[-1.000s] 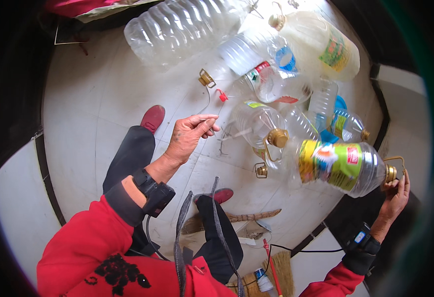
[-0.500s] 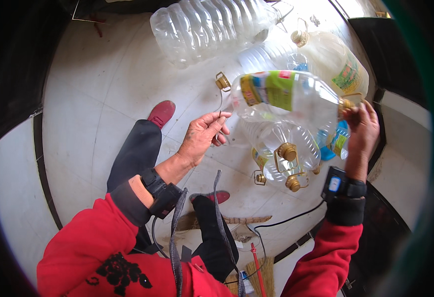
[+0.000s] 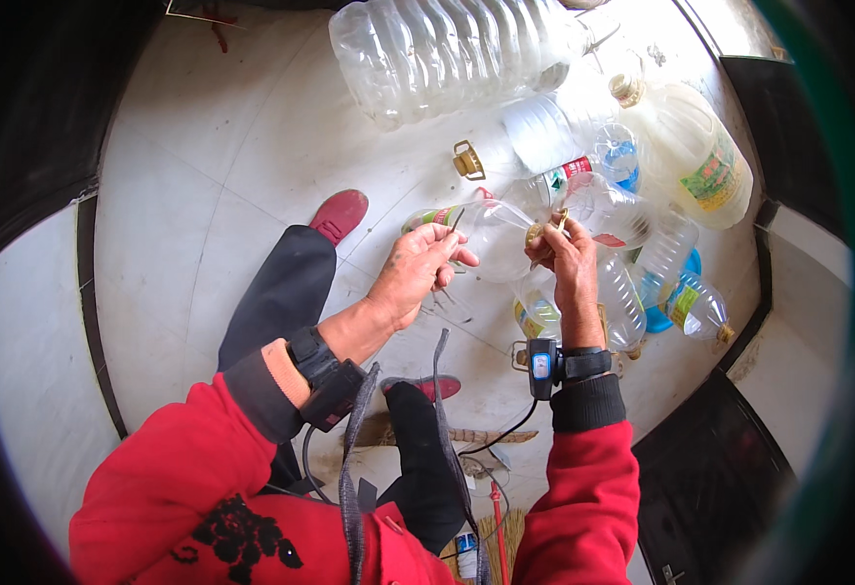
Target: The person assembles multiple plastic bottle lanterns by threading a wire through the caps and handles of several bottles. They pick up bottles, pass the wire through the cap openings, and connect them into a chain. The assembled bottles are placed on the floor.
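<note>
Right hand point(image 3: 571, 271) clamps the clear bottle point(image 3: 496, 244) by its gold cap point(image 3: 533, 235), neck pointing right, long axis crosswise, as left hand point(image 3: 414, 273) pinches a thin strand point(image 3: 457, 220).

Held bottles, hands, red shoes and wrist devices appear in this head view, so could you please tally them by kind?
Held bottle: 1
Left hand and right hand: 2
Red shoes: 2
Black wrist devices: 2
Total: 7

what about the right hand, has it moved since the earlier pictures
Yes: judged against the large ribbed bottle on the floor, the right hand has moved leftward and closer to it.
</note>
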`<move>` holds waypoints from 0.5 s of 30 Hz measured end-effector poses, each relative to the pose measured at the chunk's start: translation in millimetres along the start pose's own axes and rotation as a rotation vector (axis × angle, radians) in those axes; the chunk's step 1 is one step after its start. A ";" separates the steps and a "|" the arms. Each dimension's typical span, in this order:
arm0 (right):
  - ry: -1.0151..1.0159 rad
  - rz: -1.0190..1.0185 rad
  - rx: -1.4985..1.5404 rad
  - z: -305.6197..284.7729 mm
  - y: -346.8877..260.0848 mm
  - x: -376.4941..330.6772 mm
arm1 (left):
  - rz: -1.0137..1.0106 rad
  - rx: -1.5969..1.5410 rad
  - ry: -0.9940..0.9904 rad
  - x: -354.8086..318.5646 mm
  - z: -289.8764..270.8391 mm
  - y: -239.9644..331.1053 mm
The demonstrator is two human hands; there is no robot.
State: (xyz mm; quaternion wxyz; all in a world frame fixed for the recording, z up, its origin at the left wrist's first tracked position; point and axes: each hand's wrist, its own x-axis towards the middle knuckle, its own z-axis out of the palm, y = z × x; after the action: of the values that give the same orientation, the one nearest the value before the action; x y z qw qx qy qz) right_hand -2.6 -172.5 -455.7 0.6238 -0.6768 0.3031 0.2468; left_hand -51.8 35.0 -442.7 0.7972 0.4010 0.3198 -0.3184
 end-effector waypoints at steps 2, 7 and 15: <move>0.057 0.038 0.102 -2.8 1.5 4.0 | -0.040 -0.002 -0.053 1.3 1.3 -2.0; 0.020 -0.077 0.202 -21.6 -33.2 12.6 | -0.194 -0.017 -0.156 -1.0 2.3 -8.0; 0.095 -0.398 0.171 -74.2 -131.8 -35.9 | -0.237 -0.036 -0.190 4.2 5.7 -10.1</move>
State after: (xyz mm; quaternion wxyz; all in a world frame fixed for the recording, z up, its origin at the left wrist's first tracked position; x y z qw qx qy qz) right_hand 63.9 -237.7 -331.2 0.7004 -0.6788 0.2125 0.0602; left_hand -55.6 24.4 -447.7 0.7877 0.3140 0.2938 -0.4411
